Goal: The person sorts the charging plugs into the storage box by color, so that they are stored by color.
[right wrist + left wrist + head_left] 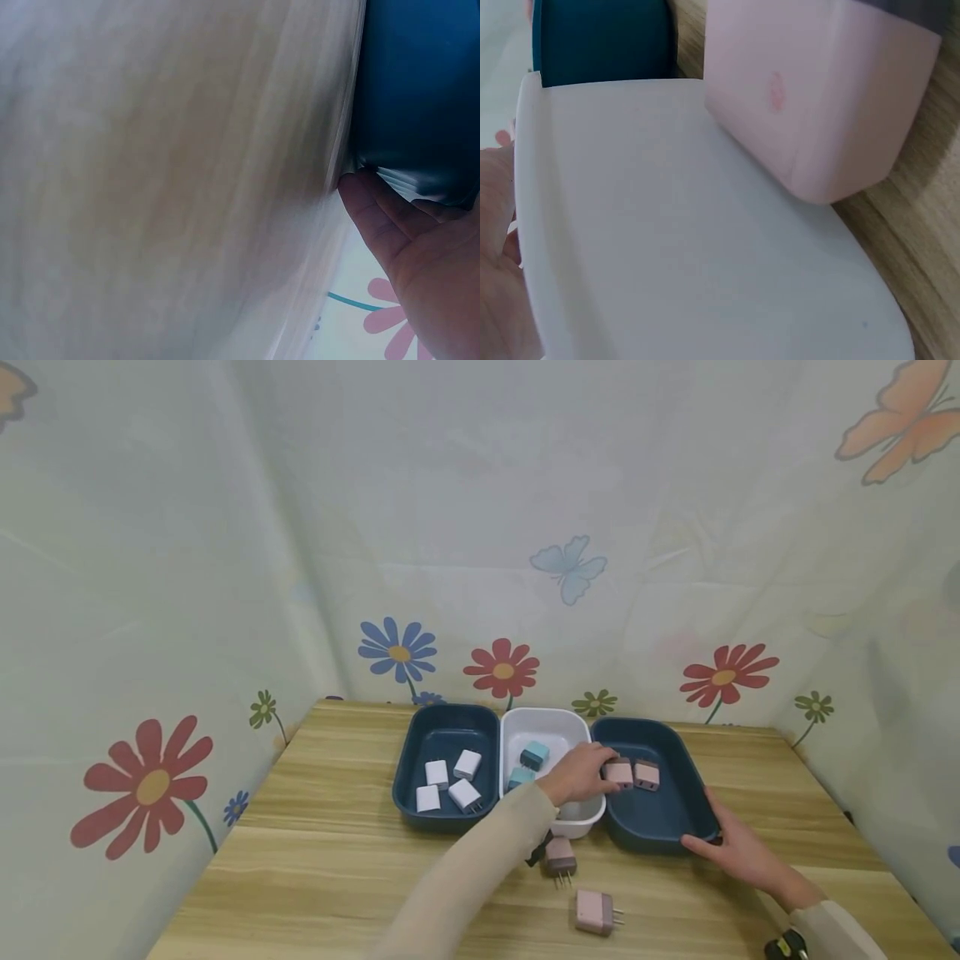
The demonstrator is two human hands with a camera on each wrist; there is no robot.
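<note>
Reaching across the white tray [591, 827], my left hand [576, 774] holds a pink charger plug [619, 773] between thumb and fingers at the left side of the right dark blue tray [660, 827]. A second pink charger plug [647, 775] lies beside it in that tray. My right hand [742, 852] grips the same tray's front right corner, thumb at the front and fingers along the side. In the right wrist view, fingertips [364, 187] touch the tray's outside. The left wrist view shows the left hand [502, 247] only partly, behind the white tray wall.
Two pink-brown charger plugs, one nearer the trays [560, 855] and one in front [594, 912], lie on the wooden table [300, 860]. Teal plugs [535, 755] sit in the white tray. Several white plugs [465, 795] are in the left dark blue tray [408, 768]. A patterned curtain stands behind.
</note>
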